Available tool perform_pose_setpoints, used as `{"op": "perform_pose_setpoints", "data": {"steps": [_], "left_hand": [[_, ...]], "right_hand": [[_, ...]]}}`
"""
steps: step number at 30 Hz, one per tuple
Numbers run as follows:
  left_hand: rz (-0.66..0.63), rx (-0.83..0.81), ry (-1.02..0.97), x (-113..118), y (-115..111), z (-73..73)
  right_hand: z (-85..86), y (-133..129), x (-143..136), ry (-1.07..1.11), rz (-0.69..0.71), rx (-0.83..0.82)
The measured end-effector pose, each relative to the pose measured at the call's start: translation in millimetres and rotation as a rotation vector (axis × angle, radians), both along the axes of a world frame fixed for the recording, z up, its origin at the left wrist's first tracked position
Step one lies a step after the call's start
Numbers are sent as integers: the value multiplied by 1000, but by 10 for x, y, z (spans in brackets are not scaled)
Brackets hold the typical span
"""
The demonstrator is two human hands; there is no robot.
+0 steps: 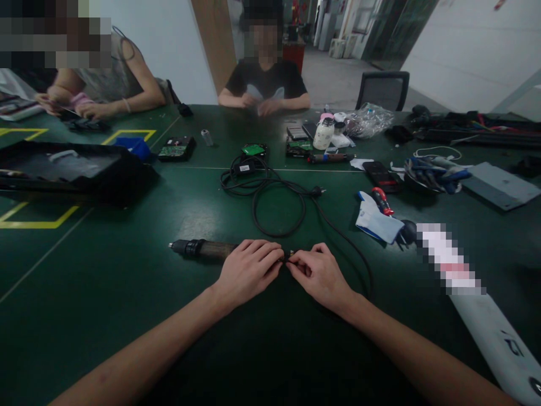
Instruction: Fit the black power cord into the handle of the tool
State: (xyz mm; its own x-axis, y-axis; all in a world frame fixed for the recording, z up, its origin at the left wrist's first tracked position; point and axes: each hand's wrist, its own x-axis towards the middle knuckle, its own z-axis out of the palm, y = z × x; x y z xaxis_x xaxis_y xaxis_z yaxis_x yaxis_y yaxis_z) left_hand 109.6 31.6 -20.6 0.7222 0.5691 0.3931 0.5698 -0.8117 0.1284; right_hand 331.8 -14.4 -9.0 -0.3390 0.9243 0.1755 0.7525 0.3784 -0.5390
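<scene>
Head view, the only one: the slim tool (211, 248) lies on the green table (139, 293) right in front of me, dark tip to my left, tail between my hands. My left hand (251, 268) is laid over the rear of its brown barrel, fingers close together and curled down over it. Reads as a clamp: the barrel is round, so weight from above should keep it from rolling.

My right hand (320, 276) is at the tail, thumb and index pinched on a small fitting (291, 255). Too small and too covered to say what it is or whether it's seated. Fingertip pinch makes sense for a part that size; both hands meet there, probably so one braces while the other does fine work.

Black cable (276, 235) lies looped just beyond, adapter box (245, 168) and plug (318, 192) with it; one run comes down behind my right wrist. Slack likely avoids tugging. Can't see where that run ends. Glove (376, 221) and red-handled driver (382, 202) sit off to the right, out of my elbow room.
</scene>
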Motion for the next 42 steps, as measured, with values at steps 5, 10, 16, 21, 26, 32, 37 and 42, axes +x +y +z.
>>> {"op": "perform_pose_setpoints", "data": {"steps": [5,10,16,21,26,32,37,42], "left_hand": [[-15,9,-3,-9,-1,-8],[-21,-3,9,-6,-2,-8],[14,-11,-2,-2,-4,-2],[-8,-10,4,1,-9,6],[-8,-14,13,-6,-7,0],[1,-7,3,-5,-4,-5],[-29,-6,10,-1,-6,-13],[17,-15,6,7,-8,-13]], "right_hand": [[-1,-3,-6,2,-4,-9],[-20,-2,-7,2,-14,-6],[-37,-1,-8,8,-10,5],[-22,-1,-5,9,-9,-7],[-15,0,1,11,-2,-17],[-18,-4,0,12,-10,-14],[-14,-2,1,11,-10,-13],[-17,3,4,3,-3,-10]]}}
